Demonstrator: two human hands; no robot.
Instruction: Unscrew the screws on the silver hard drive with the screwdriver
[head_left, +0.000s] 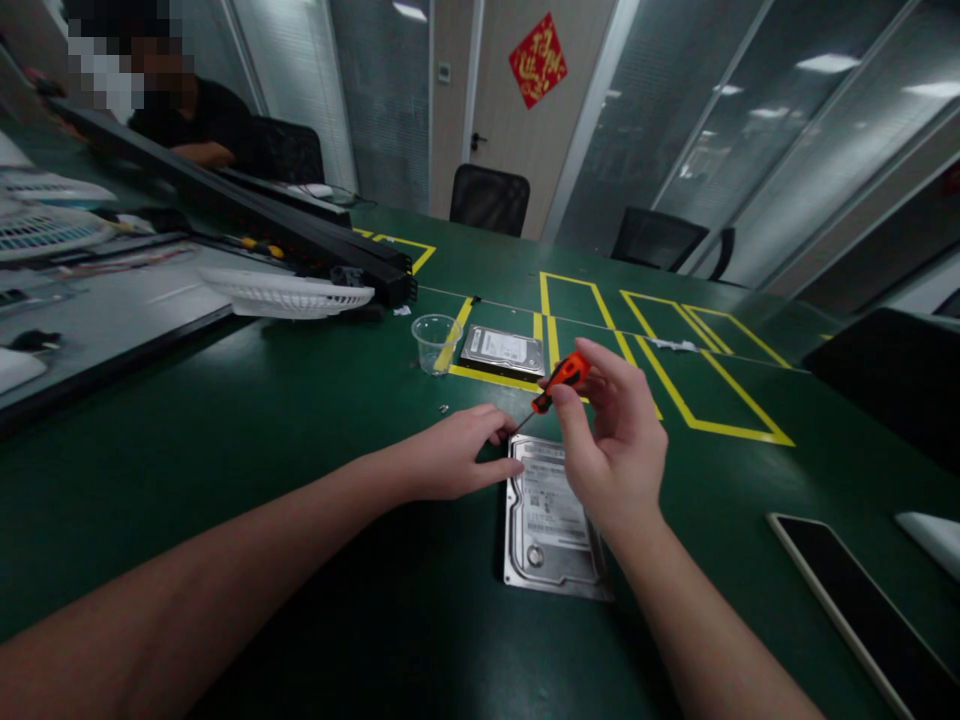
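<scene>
A silver hard drive (550,525) lies flat on the green table (300,420) in front of me. My right hand (616,440) is closed round a small orange-handled screwdriver (561,379), whose tip points down at the drive's far left corner. My left hand (457,452) rests at that same corner with its fingers curled against the drive's edge. A second hard drive (502,351) lies farther back inside a yellow-taped box, beside a clear plastic cup (436,342). A tiny screw (444,408) lies loose on the table left of my hands.
White fan grilles (285,293) and a long black bar (225,205) lie at the left. Another person in black (196,118) sits at the far left. Yellow tape outlines (705,380) mark the table. A tablet (862,600) lies at the right, with black chairs (489,198) behind.
</scene>
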